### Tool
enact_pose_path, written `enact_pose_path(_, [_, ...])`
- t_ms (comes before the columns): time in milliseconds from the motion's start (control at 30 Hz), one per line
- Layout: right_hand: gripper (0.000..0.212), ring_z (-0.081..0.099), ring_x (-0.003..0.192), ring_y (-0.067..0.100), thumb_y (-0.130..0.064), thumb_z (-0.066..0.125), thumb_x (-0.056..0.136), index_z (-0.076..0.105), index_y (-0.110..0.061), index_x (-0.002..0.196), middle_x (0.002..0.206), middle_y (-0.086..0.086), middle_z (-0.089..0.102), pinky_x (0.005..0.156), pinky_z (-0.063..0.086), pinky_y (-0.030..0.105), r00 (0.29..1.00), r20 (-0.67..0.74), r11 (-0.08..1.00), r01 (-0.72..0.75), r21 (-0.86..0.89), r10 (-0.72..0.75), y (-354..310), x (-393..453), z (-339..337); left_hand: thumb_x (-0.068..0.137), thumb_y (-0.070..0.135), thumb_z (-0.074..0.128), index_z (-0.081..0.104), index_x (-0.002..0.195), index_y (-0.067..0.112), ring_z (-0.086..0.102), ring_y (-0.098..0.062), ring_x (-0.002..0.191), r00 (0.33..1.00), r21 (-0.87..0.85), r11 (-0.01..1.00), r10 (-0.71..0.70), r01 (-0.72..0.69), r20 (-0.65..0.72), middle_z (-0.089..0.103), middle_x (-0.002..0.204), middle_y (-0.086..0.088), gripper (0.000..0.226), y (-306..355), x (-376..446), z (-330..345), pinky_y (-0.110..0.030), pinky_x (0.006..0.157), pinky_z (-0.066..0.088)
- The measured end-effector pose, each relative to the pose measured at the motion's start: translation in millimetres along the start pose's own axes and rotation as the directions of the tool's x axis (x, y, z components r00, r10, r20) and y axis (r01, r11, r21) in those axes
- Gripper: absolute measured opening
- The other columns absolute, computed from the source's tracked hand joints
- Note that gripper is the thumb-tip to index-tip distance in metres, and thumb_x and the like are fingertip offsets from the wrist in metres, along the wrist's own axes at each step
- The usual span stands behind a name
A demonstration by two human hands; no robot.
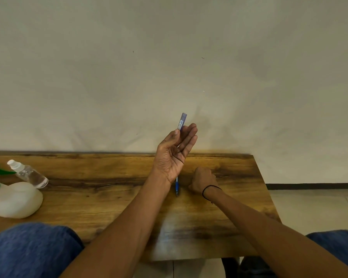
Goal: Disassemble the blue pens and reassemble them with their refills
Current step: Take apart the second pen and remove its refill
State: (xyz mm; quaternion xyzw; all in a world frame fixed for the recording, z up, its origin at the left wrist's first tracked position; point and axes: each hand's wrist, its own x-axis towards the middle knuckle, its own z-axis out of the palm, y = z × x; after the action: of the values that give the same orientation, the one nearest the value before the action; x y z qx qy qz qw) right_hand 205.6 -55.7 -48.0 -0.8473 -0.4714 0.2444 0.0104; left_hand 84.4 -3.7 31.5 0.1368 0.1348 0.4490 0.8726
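My left hand (174, 152) is raised above the wooden table (109, 197), palm toward me. It holds a translucent blue pen barrel (181, 122) upright between thumb and fingers, with the open end pointing up. A blue pen part with a grip and tip (176, 186) lies on the table just below my left wrist, partly hidden by it. My right hand (203, 180) rests on the table to the right of that part, fingers curled down. Whether it holds anything cannot be seen.
At the table's left stand a clear small bottle (28, 174) lying tilted and a white spray bottle with green trigger (16, 199). A plain wall rises behind the table. The table's right edge (267, 197) drops to a tiled floor. Blue-clad knees sit below.
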Motion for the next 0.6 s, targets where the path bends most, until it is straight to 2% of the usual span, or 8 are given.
enact_pose_path(133, [0.029, 0.064, 0.112, 0.037, -0.023, 0.075, 0.092, 0.065, -0.011, 0.116, 0.120, 0.015, 0.066, 0.086, 0.057, 0.042, 0.999, -0.024, 0.999, -0.041, 0.024, 0.042, 15, -1, -21, 0.096, 0.005, 0.062, 0.074, 0.105, -0.006, 0.074, -0.036, 0.117, 1.000, -0.008, 1.000, 0.005, -0.005, 0.003, 0.073, 0.124, -0.029, 0.019, 4, 0, 1, -0.042, 0.104, 0.058])
enact_pose_path(200, [0.021, 0.067, 0.107, 0.037, -0.020, 0.073, 0.092, 0.071, -0.007, 0.109, 0.113, 0.017, 0.070, 0.089, 0.060, 0.045, 0.998, -0.044, 0.998, -0.049, 0.040, 0.051, 21, -2, -39, 0.098, 0.005, 0.060, 0.074, 0.105, -0.006, 0.074, -0.036, 0.117, 1.000, -0.011, 1.000, 0.002, -0.002, 0.001, 0.073, 0.124, -0.029, 0.019, 4, -1, 1, -0.042, 0.104, 0.058])
enact_pose_path(300, [0.014, 0.072, 0.094, 0.034, -0.010, 0.070, 0.091, 0.078, 0.000, 0.095, 0.096, 0.018, 0.076, 0.083, 0.062, 0.043, 0.997, -0.078, 0.995, -0.014, 0.096, 0.022, 20, -2, -67, 0.098, 0.005, 0.060, 0.074, 0.104, -0.005, 0.073, -0.036, 0.118, 1.000, 0.001, 1.000, -0.003, 0.003, 0.000, 0.072, 0.125, -0.029, 0.018, 2, -1, 3, -0.043, 0.104, 0.058])
enact_pose_path(400, [0.015, 0.075, 0.083, 0.026, -0.011, 0.077, 0.092, 0.079, 0.002, 0.097, 0.089, 0.017, 0.078, 0.078, 0.062, 0.035, 0.995, -0.096, 0.974, 0.025, 0.225, -0.004, 16, -3, -96, 0.097, 0.005, 0.062, 0.074, 0.104, -0.005, 0.073, -0.037, 0.119, 1.000, 0.009, 1.000, -0.005, 0.005, -0.001, 0.071, 0.126, -0.030, 0.018, 1, -2, 3, -0.043, 0.103, 0.059])
enact_pose_path(500, [0.016, 0.069, 0.057, 0.017, -0.012, 0.078, 0.092, 0.075, 0.003, 0.095, 0.071, 0.011, 0.073, 0.051, 0.054, 0.020, 0.994, -0.102, 0.903, 0.067, 0.424, -0.026, 14, -9, -116, 0.096, 0.006, 0.063, 0.076, 0.104, -0.005, 0.071, -0.037, 0.122, 1.000, 0.023, 1.000, -0.011, 0.011, 0.001, 0.071, 0.128, -0.029, 0.019, 0, -2, 2, -0.043, 0.105, 0.058])
enact_pose_path(600, [0.018, 0.069, 0.056, 0.018, -0.016, 0.077, 0.094, 0.072, 0.002, 0.096, 0.072, 0.016, 0.073, 0.054, 0.058, 0.025, 0.978, -0.190, 0.824, 0.176, 0.538, -0.085, 7, -13, -133, 0.095, 0.007, 0.065, 0.075, 0.107, -0.005, 0.071, -0.037, 0.123, 1.000, 0.039, 0.999, -0.007, 0.006, 0.007, 0.071, 0.128, -0.029, 0.019, 0, -2, 1, -0.043, 0.105, 0.058])
